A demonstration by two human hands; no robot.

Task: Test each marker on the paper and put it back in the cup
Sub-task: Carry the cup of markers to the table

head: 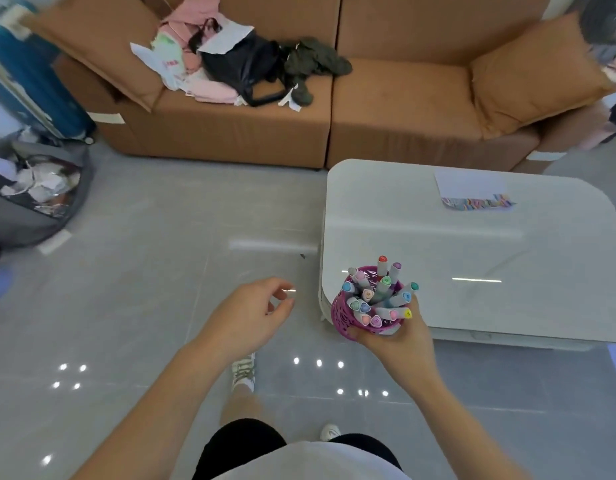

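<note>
My right hand (400, 336) grips a purple mesh cup (344, 318) from below, in the air beside the near left corner of the white table (473, 258). Several markers (379, 296) with coloured caps stand in the cup, caps up. A sheet of paper (469, 187) with a band of coloured scribbles along its near edge lies at the table's far side, well away from the cup. My left hand (254, 315) hovers over the floor left of the cup, fingers loosely curled, holding nothing.
A brown sofa (386, 109) stands behind the table, with a black bag (244, 69) and clothes on it. A blue suitcase (26, 77) and a grey bin full of paper scraps (36, 192) are at the left. My feet are on the grey tiled floor (144, 271).
</note>
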